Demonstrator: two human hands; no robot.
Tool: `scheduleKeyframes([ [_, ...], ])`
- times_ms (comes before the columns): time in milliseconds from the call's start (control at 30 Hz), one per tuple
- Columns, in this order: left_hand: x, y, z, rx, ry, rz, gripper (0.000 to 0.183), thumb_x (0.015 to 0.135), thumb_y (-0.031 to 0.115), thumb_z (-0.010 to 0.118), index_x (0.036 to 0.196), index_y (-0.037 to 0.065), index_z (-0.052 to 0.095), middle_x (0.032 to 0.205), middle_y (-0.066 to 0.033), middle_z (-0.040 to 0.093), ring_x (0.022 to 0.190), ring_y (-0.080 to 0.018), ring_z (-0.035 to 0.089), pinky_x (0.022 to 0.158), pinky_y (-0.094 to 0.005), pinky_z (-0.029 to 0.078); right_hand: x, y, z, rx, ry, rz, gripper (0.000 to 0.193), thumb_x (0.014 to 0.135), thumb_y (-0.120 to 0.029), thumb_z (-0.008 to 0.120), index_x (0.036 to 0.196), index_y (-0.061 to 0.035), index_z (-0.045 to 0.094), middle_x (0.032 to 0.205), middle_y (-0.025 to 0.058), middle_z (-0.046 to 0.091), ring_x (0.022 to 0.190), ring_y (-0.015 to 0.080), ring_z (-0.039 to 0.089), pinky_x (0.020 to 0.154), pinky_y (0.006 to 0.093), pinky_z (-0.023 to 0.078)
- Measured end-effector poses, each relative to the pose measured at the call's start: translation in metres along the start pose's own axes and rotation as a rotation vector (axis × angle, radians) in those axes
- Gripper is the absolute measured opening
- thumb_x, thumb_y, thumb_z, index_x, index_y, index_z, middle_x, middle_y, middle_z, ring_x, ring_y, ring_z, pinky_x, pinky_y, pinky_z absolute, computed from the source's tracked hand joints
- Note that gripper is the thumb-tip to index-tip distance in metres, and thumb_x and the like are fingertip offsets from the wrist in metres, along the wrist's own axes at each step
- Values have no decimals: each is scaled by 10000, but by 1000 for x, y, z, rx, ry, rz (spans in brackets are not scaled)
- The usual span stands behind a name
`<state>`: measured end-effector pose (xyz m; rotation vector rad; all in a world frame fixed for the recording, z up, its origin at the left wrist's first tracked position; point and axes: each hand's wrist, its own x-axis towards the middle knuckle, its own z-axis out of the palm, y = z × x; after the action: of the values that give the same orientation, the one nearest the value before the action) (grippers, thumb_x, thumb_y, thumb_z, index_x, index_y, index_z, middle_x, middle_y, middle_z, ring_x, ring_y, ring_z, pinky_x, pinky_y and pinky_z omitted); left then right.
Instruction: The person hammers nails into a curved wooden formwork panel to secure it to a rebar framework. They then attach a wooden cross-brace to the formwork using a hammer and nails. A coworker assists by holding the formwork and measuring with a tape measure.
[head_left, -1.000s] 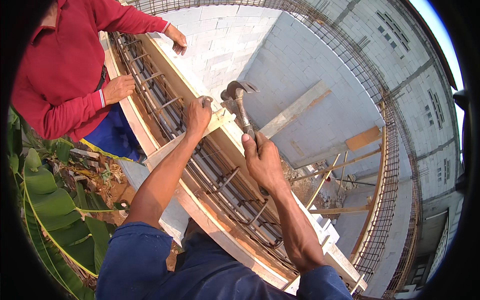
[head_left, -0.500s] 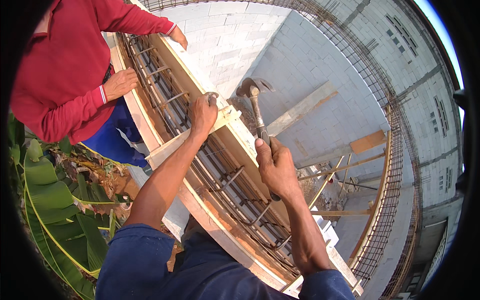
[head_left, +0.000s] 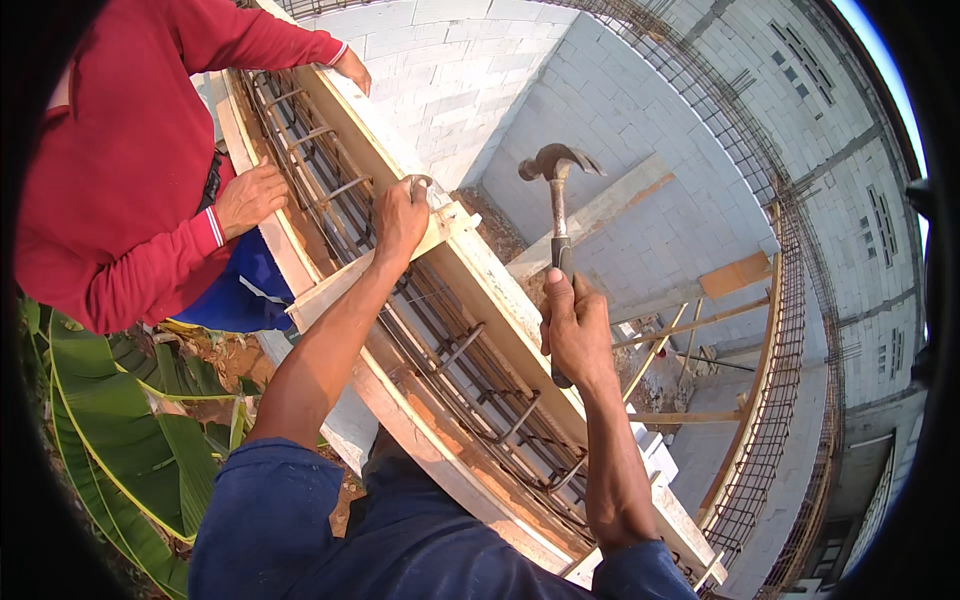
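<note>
My right hand is closed round the dark grip of a claw hammer, held up with its metal head on top. My left hand is closed at the inner formwork board, beside the end of a wooden cross strip. Something small and greyish shows at its fingertips, but I cannot make out what. The strip spans the formwork, passing under my left forearm. Between the boards lies a long cage of steel reinforcing bars.
A co-worker in a red sweater rests both hands on the formwork at the left. Banana leaves grow below. White block walls enclose a deep space at the right, with wooden props and another rebar cage.
My right hand has lifted the hammer up and to the right, away from the formwork. My left hand stays at the strip's end. The co-worker's lower hand has shifted slightly.
</note>
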<state>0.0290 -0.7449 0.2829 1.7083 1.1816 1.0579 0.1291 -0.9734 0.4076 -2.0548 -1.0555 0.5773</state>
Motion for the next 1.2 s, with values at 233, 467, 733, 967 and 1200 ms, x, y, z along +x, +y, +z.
scheduleKeyframes([
  [233,6,-2,1,-87,-13,40,281,967,163,502,1044,-35,686,778,-202,667,742,-325,639,728,-404,478,19,-76,-37,901,574,-799,534,941,-649,482,949,-121,404,707,32,434,552,128,447,519,288,438],
  [467,5,2,-2,-91,12,94,273,976,135,472,1059,-19,682,868,-224,675,851,-340,642,810,-427,468,-28,37,52,98,-96,145,500,1016,-477,481,817,-19,501,617,92,532,541,147,531,507,352,423],
  [733,-21,26,-7,-54,14,109,338,954,287,536,1087,9,675,884,-193,693,832,-341,649,802,-437,478,-186,55,-17,550,218,188,416,950,-421,644,827,-42,528,541,0,489,444,91,479,416,243,389],
  [967,-185,77,-27,-1001,-529,-464,265,1027,296,482,1032,46,571,713,12,415,533,-49,345,500,-207,332,-272,99,-11,540,243,525,398,932,-401,678,896,-30,542,558,10,507,442,101,481,412,265,385],
  [1200,-319,87,-60,-883,-697,-673,269,1021,298,549,986,33,582,691,-4,486,534,-102,463,512,-269,424,-333,120,-17,432,246,672,420,908,-425,702,812,-43,558,575,-28,471,513,64,410,469,251,311],
])
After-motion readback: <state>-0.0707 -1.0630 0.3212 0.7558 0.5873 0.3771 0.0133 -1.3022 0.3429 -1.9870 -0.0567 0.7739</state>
